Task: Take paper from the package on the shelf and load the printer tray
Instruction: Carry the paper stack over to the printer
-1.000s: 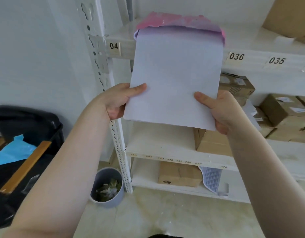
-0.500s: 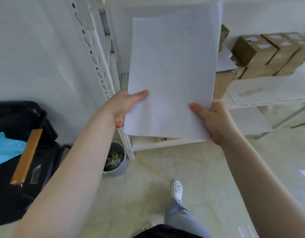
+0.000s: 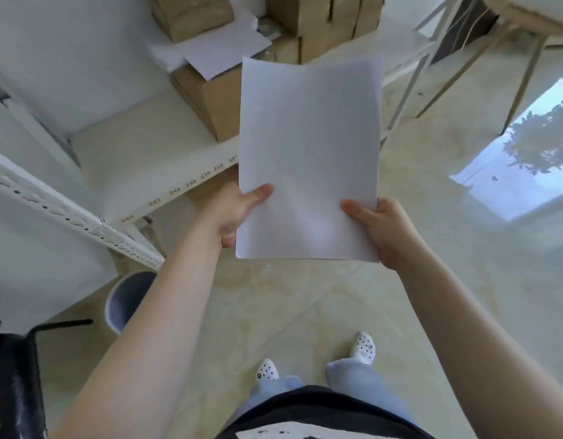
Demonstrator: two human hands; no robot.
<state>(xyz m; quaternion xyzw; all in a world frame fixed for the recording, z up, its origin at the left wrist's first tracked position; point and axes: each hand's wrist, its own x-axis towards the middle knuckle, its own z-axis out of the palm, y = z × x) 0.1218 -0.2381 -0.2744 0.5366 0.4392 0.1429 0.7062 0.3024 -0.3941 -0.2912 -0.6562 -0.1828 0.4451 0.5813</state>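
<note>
A stack of white paper [image 3: 308, 153] is held out in front of me above the floor, its long side running away from me. My left hand [image 3: 234, 213] grips its lower left edge, thumb on top. My right hand [image 3: 380, 228] grips the lower right corner the same way. The white metal shelf [image 3: 141, 160] is to the upper left, apart from the paper. Neither the pink paper package nor the printer is in view.
Cardboard boxes [image 3: 210, 93] and loose sheets [image 3: 223, 50] sit on the shelf. A grey waste bin [image 3: 125, 299] stands on the floor at the left beside a black chair [image 3: 14, 375]. White table legs [image 3: 410, 87] stand at the upper right. My feet [image 3: 362, 346] are below.
The paper came clear of the pink package on the upper shelf and moved down and away from the shelf. My view turned right and down toward the floor.
</note>
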